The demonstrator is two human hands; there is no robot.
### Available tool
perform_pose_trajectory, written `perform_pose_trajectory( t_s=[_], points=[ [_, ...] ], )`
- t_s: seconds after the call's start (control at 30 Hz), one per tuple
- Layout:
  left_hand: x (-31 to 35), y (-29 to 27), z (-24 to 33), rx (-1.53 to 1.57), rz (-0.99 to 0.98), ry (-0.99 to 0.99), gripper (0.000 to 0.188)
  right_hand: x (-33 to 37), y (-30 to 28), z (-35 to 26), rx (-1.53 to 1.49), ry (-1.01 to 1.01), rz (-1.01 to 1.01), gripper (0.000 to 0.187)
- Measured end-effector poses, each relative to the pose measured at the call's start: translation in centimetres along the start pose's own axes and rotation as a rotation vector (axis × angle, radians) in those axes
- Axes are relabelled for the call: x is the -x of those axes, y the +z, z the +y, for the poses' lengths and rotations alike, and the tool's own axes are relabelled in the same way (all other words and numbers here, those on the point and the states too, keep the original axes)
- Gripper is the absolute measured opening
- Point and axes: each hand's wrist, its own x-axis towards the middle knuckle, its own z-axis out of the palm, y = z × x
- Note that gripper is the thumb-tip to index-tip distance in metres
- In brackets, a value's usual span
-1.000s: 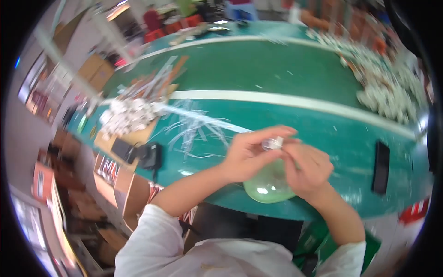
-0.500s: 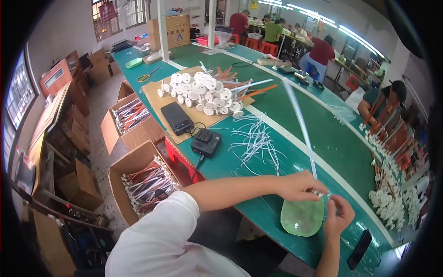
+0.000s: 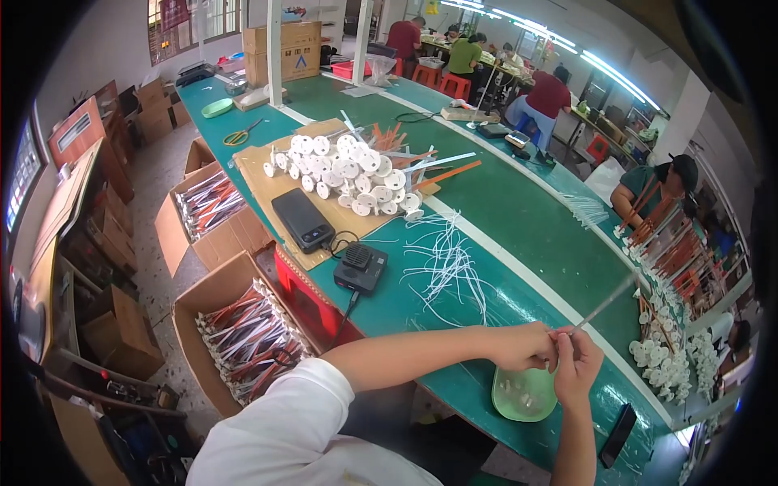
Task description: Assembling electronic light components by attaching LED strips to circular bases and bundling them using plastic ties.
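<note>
My left hand (image 3: 525, 345) and my right hand (image 3: 577, 364) meet fingertip to fingertip over the near edge of the table. From between them a thin, pale strip (image 3: 604, 304) slants up to the right, its lower end hidden by my fingers. The right thumb and index finger pinch the strip. My left fingers are curled closed at the same spot; what they hold is hidden. Just below both hands lies a light green bowl (image 3: 519, 411) with small pale pieces in it, too small to name.
Thin white strands (image 3: 446, 271) lie loose ahead of my left forearm. Beyond are a black boxy device (image 3: 361, 267), a black power bank (image 3: 303, 219) and a heap of white discs (image 3: 348, 174) on strips. A phone (image 3: 618, 436) lies at right. Boxes of strips (image 3: 188, 324) stand left.
The strip has swung from leaning up and left to slanting up and right. My right hand has closed in on the left, its fingers now pinching the strip. The view has shifted slightly.
</note>
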Motion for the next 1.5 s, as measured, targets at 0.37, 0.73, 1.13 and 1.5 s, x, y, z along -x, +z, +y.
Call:
perform_pose_trajectory(
  t_s=[0.37,0.73,1.13,1.5],
  points=[
    [2.3,-6.8,5.6,-0.399,0.378,0.190,0.057,-8.8,0.1,-0.6,-0.549,0.049,0.545,0.008],
    [21.1,-26.2,5.4,-1.091,1.316,-0.358,0.045,-25.4,23.8,-3.0,-0.303,0.712,-0.276,0.073],
    [32.0,-22.9,0.0,-0.911,1.475,-0.566,0.046,-35.1,38.0,-5.0,0.154,0.470,-0.725,0.061],
    [33.3,-23.0,0.0,-0.912,1.455,-0.646,0.045,-33.5,38.3,-3.8,-0.204,0.654,-0.663,0.027]
  ],
)
